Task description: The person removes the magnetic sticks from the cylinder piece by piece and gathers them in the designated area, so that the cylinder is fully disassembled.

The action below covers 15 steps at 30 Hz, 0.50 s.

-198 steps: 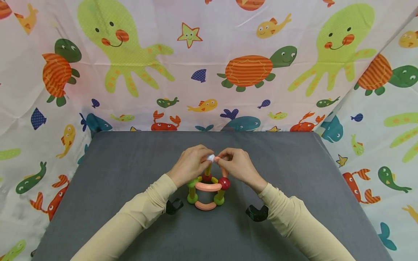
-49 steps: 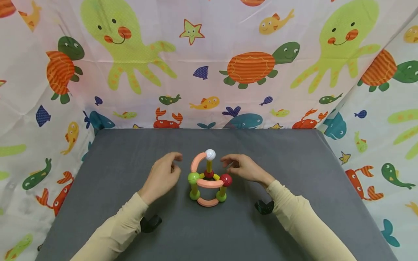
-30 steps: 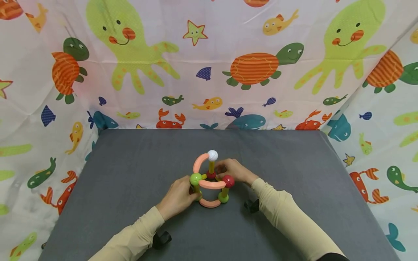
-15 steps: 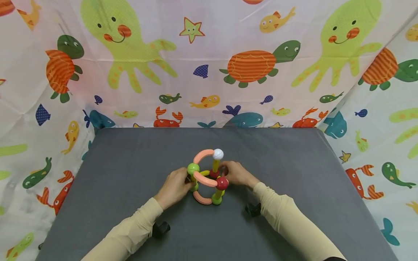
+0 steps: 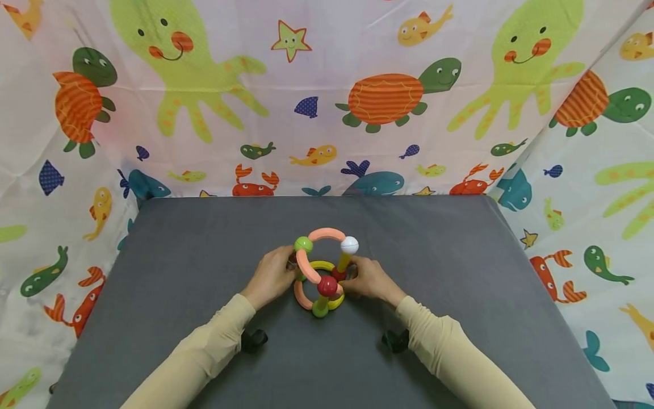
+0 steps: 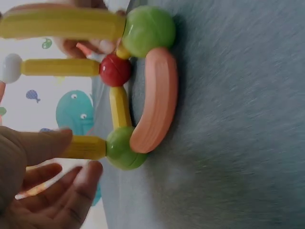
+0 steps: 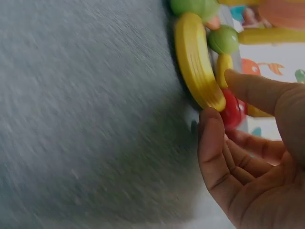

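Note:
A frame of balls and rods stands on the grey table (image 5: 434, 255). On top are a white ball (image 5: 349, 245), a green ball (image 5: 303, 245) and a front red ball (image 5: 327, 286). Curved orange rods (image 5: 309, 267) link the green ball to the other two. My left hand (image 5: 271, 275) pinches an upright yellow rod (image 6: 88, 147) above a lower green ball (image 6: 126, 150). On the right, my right hand (image 5: 374, 279) has thumb and fingers about the lower red ball (image 7: 233, 109), where a curved yellow rod (image 7: 195, 59) ends.
Behind the table hangs a printed sea-animal cloth (image 5: 230, 113). More of the same cloth (image 5: 603, 227) lines the right side. A dark wrist camera (image 5: 254, 341) sits below the left wrist, another dark wrist camera (image 5: 395, 342) below the right.
Both hands have come down from the white ball to the frame's lower parts. The frame has turned clockwise seen from above: white ball rightward, front red ball leftward, upper green ball back.

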Motion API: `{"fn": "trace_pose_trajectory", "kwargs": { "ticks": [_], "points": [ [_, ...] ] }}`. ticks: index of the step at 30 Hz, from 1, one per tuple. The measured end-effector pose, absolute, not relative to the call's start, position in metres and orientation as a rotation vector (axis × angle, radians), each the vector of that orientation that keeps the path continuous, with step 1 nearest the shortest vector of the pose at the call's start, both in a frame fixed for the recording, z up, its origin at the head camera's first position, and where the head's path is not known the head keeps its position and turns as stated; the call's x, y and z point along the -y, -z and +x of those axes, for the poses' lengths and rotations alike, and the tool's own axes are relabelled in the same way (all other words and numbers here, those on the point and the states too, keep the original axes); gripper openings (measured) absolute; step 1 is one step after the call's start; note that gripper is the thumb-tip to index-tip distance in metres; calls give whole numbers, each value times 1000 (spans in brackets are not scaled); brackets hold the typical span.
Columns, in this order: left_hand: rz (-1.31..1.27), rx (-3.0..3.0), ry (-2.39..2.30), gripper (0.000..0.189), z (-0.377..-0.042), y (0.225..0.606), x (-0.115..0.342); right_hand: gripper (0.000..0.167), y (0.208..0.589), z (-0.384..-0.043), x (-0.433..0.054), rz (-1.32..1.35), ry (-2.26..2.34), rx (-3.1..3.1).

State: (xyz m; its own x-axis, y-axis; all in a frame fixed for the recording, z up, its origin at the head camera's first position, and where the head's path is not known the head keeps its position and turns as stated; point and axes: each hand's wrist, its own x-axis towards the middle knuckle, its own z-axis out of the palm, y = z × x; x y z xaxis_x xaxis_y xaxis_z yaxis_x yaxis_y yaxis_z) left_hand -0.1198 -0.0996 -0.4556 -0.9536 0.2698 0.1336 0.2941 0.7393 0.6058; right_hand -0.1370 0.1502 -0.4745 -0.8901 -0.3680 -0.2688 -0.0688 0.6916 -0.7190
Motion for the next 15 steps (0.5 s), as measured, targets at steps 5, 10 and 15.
{"fn": "trace_pose_trajectory", "kwargs": {
  "ticks": [5,10,15],
  "points": [
    [-514,2968,1052,13,-94,455,100,35,468,-150,-155,-439,1013,-2615],
    [-732,3002,1122,24,-76,459,85,35,467,-156,-154,-553,1053,-2538],
    [-735,3008,1087,27,-71,465,74,34,471,-155,-147,-608,1052,-2520]
  ]
}}
